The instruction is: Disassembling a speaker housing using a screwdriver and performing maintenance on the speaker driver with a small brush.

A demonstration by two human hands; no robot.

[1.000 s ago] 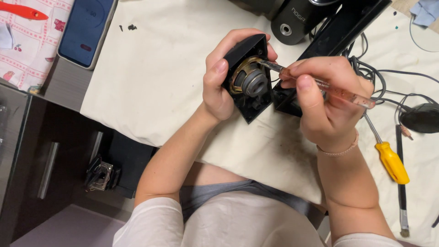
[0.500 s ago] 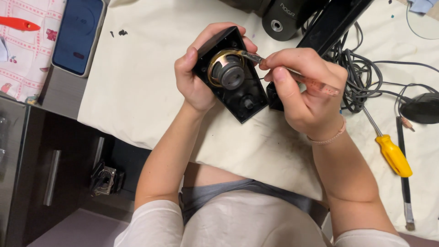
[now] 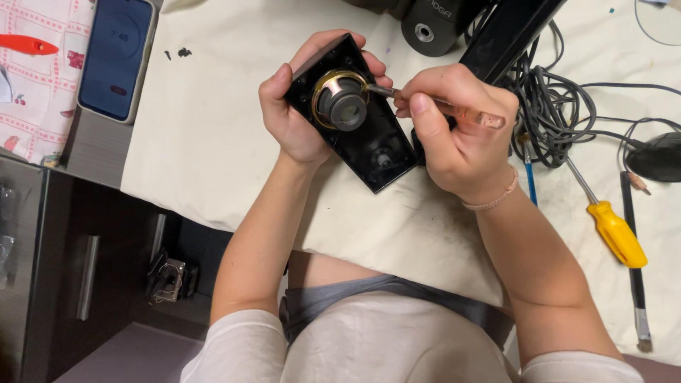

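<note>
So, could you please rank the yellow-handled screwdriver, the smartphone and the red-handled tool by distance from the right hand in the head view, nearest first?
Measured from the right hand:
1. Yellow-handled screwdriver, just to its right on the cream cloth.
2. Smartphone, far to the left, past the left hand holding the black speaker panel.
3. Red-handled tool, farthest, at the left edge on the patterned fabric.

Two screwdrivers, one phone
</note>
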